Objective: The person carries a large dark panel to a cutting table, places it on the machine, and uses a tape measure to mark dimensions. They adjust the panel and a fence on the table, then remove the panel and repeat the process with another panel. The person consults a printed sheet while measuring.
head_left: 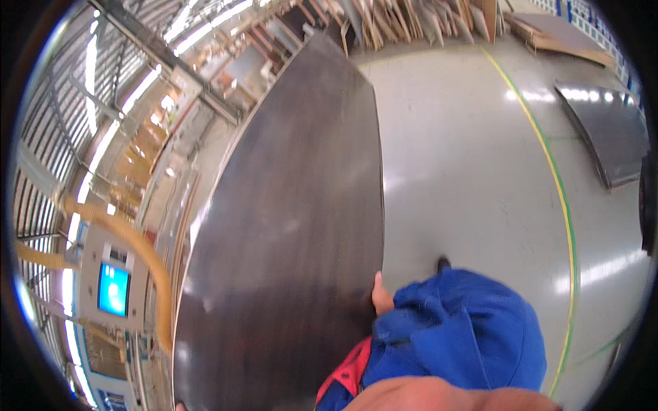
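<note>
A large dark brown board (295, 198) with a smooth, slightly glossy face stretches from the lower edge up to the top of the view. My right hand (382, 299) is closed on the board's right edge, its thumb pointing up along the edge and its other fingers hidden. Of my left hand (181, 407), only a bit of finger shows, curled at the board's left edge near the bottom. A blue sleeve and garment (459, 329) with a red part (348, 370) fill the lower right beside the board.
A machine panel with a lit blue screen (114, 290) and a yellow flexible hose (147, 250) stand at left. Several board pieces (425, 20) lean at the back. Stacked boards (562, 38) and dark sheets (606, 133) lie right, beyond a yellow-green floor line (548, 144). Grey floor (459, 151) extends right.
</note>
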`<state>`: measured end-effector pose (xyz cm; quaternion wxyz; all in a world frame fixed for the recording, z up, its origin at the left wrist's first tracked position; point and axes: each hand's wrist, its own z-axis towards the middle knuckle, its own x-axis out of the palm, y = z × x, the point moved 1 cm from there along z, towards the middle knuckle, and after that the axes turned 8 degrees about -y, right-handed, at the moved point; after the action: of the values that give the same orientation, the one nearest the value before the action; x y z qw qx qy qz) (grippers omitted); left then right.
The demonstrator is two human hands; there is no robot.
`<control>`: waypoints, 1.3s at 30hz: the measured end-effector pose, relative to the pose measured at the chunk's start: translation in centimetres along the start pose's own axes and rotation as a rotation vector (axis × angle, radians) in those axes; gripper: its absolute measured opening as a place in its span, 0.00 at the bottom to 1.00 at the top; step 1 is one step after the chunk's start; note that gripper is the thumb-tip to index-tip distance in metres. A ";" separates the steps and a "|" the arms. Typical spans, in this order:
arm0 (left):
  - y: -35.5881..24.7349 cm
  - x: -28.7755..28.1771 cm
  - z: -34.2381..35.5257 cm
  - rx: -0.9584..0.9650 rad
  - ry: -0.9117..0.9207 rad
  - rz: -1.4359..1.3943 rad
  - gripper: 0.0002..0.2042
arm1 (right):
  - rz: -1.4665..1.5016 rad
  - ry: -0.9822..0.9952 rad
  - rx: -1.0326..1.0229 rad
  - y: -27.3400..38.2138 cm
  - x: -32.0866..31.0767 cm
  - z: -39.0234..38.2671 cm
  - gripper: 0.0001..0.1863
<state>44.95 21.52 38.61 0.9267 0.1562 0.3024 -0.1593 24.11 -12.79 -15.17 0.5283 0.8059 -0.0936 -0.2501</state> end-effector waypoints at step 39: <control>-154.0 19.9 60.0 0.209 -0.353 0.066 0.34 | 0.105 0.203 0.357 72.3 70.9 135.5 0.55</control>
<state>30.83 -144.27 42.79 0.9488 0.2309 0.1120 -0.1841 25.12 -181.94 -14.67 0.3961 0.9019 -0.1248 -0.1190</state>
